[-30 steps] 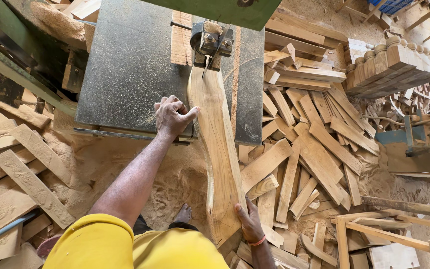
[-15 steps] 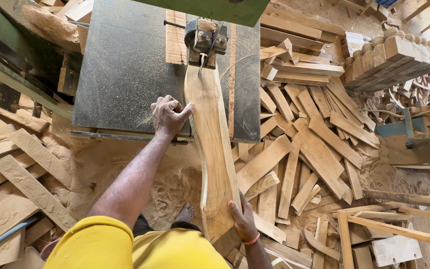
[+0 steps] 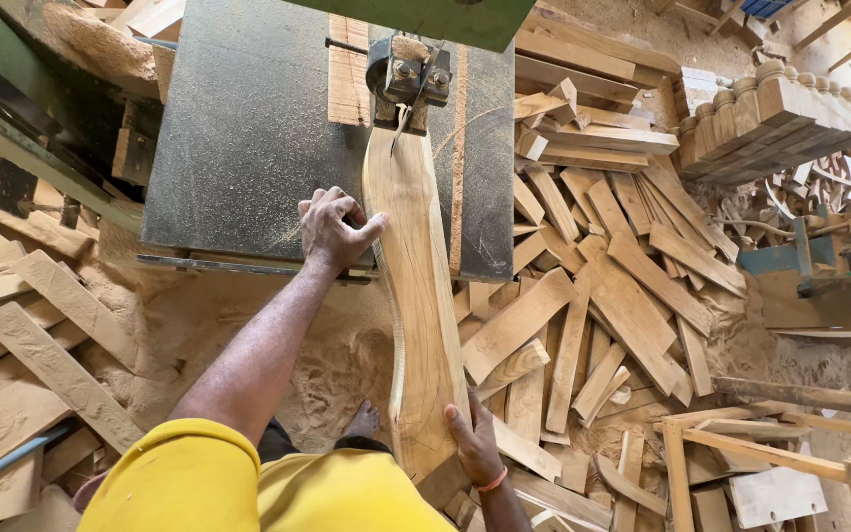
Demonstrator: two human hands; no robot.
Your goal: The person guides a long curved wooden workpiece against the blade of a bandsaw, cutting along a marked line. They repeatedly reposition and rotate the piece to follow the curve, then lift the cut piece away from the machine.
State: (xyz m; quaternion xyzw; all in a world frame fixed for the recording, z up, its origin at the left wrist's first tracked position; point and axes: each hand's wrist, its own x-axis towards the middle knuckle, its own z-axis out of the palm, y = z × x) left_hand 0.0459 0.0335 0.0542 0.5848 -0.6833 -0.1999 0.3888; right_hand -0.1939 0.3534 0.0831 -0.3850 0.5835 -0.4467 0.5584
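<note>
Head view: left hand (image 3: 335, 229) steadies curved plank (image 3: 414, 296); right hand (image 3: 473, 443) grips its end.

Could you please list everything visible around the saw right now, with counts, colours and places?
Curved wooden plank: one, light brown, lying lengthwise from the saw table toward the person.
Saw table: one, dark grey, dusted, upper centre.
Blade guide: one, dark metal, at the plank's far end.
Offcuts: many, tan, heaped on the floor to the right.
Boards: several, pale brown, on the floor at left.
Sawdust: piles, sandy, under the table edge.
Turned wooden posts: a stack, tan, upper right.
Wooden frame: one, tan, lower right.
Bare foot: one, in the sawdust.
Left hand: pressed against the plank's left edge.
Right hand: gripping the plank's near end; orange wristband.
</note>
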